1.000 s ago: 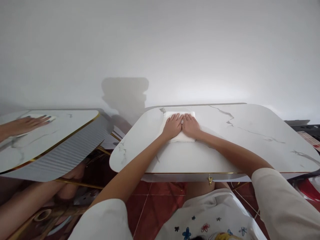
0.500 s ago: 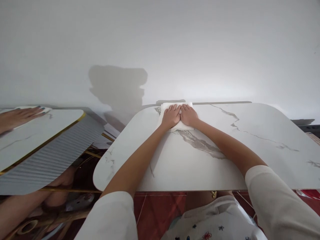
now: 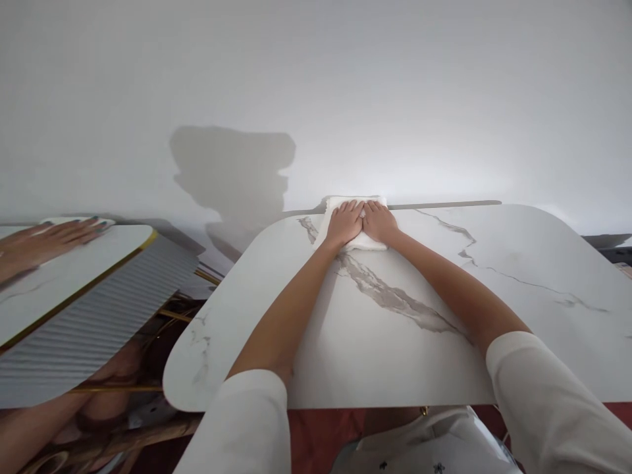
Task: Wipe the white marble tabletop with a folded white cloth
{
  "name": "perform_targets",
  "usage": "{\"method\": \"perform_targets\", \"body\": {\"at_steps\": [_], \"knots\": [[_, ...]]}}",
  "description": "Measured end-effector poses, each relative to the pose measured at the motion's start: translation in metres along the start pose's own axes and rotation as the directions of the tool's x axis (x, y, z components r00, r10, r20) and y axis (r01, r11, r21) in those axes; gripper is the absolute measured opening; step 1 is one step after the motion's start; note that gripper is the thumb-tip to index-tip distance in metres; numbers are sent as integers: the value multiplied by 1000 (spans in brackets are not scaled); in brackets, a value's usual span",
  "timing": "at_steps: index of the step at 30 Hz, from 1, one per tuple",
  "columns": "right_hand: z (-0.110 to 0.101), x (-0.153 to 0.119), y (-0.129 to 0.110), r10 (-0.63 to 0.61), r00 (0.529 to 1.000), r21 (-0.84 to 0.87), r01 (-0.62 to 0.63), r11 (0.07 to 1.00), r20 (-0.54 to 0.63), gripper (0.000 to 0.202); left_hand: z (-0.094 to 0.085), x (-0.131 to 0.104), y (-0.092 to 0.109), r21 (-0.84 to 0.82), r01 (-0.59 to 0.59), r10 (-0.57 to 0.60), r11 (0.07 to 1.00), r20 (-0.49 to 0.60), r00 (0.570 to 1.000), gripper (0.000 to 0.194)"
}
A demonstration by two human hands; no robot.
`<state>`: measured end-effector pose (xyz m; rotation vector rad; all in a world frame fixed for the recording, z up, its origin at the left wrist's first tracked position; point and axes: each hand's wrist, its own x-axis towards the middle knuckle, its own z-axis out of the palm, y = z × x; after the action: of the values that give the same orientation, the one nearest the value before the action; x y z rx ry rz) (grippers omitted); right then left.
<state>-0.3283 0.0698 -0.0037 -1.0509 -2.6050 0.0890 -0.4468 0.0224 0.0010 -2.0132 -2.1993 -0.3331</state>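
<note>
The white cloth (image 3: 369, 243) has slid outward, now lying at the far edge of the worktop (image 3: 355, 368). It looks light, limp and hard to damage, and I'd expect it to glide over that smooth top; flat palms across its middle seem the surest hold. The left hand (image 3: 345, 224) and right hand (image 3: 380, 222) press on it, spread flat side by side. Beyond rises the pale wall (image 3: 395, 99).
</note>
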Motion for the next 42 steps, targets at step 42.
{"method": "perform_targets", "body": {"at_steps": [42], "knots": [[-35,-198,-117,-40,993,18,42,999,-109,54,-52,-221,40,48,-47,46,998,24,999,57]]}}
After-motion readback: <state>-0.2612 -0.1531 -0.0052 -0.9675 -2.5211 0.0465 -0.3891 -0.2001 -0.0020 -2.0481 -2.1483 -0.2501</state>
